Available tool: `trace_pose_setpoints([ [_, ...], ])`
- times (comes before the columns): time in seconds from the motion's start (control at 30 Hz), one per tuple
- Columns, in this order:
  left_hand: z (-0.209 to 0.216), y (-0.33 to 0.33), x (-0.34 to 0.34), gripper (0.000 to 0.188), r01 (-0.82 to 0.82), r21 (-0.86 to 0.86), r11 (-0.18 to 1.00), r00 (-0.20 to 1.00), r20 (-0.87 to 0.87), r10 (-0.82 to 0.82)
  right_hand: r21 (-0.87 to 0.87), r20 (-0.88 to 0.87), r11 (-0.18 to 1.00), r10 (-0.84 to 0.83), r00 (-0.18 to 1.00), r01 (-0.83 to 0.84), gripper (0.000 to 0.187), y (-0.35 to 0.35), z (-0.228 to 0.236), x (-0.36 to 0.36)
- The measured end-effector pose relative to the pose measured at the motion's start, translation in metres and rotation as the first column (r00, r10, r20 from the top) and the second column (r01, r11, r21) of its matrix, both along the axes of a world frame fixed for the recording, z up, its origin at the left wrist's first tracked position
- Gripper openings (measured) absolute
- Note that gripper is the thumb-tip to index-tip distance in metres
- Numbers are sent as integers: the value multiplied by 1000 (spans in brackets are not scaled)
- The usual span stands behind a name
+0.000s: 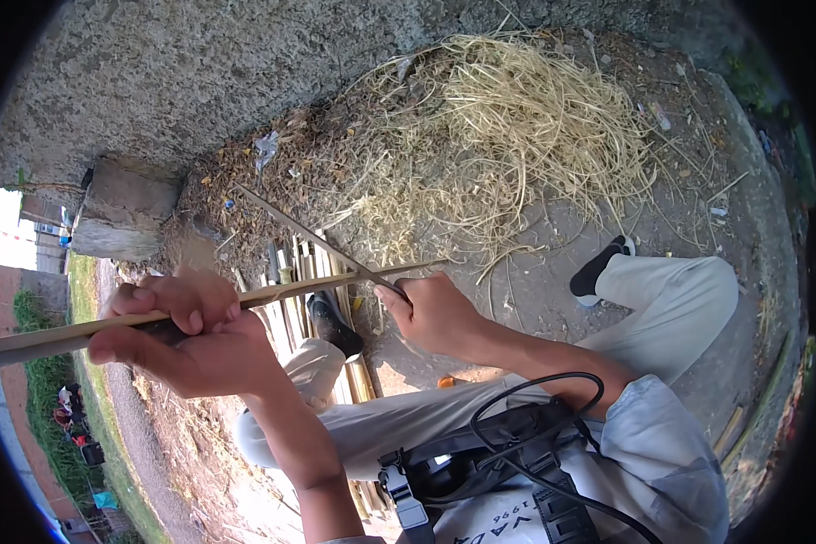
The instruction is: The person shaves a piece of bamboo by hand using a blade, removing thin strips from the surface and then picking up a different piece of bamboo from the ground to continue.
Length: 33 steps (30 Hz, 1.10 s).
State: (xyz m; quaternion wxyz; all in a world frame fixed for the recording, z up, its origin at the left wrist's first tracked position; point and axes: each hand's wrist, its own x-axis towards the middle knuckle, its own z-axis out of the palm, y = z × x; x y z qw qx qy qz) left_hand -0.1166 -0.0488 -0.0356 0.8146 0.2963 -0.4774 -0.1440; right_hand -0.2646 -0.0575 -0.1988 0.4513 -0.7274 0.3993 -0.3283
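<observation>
left hand (204, 354) clenched round bamboo-like strip (308, 288), left to centre of frame; right hand (437, 313) grips knife (304, 233), crossing strip near centre; better keep knife angle shallow, away from left hand.

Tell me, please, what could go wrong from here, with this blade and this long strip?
1. The blade in the right hand crosses the strip, and the left hand grips that strip bare; a slip toward it might cut the fingers.
2. A dark shoe shows just below the strip in the view, so a dropped blade could perhaps strike that foot.
3. The looped black cable lies by the right forearm and might snag it.
</observation>
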Motion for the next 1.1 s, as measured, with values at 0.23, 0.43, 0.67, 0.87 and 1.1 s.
trace_pose_setpoints([
  [0.23, -11, 7, 6, 53, 48, -29, 998, 999, -17, -48, 70, -117, 997, -28, 993, 37, 44, -14, -59, -3],
  [0.43, -1, 16, 3, 54, 181, -61, 982, 979, 103, -174, 106, -123, 992, -55, 991, 68, 47, -1, -78, -6],
  [0.67, -6, 4, 13, 55, 137, -76, 988, 989, 67, -132, 92, -85, 995, -28, 996, 36, 45, -2, -63, -4],
  [0.87, -6, 15, 6, 54, 248, -76, 966, 959, 161, -234, 205, -368, 976, 10, 930, 71, 46, -11, -137, -24],
  [1.1, 0, 16, 3, 55, 212, -61, 975, 969, 140, -202, 57, -68, 994, -86, 994, 90, 34, 4, -81, -8],
])
